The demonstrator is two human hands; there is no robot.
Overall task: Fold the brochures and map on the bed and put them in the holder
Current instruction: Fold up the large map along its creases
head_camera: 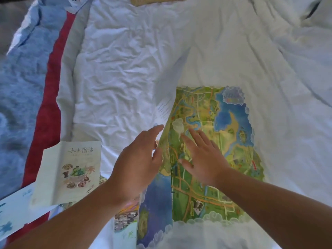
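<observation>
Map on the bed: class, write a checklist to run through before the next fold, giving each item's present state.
1. The right hand lies flat on the map, pinning it: ok.
2. The left hand is against the raised flap: ok.
3. The flap's edges line up with the rest: cannot tell.
4. The sheet is smooth: not ok, creased.
5. The brochure is clear of the map: cannot tell.

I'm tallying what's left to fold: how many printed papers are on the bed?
3: the map in the middle, the food brochure to its left, a pale blue leaflet at the lower left edge. A printed panel at bottom centre may be a fourth.
</observation>
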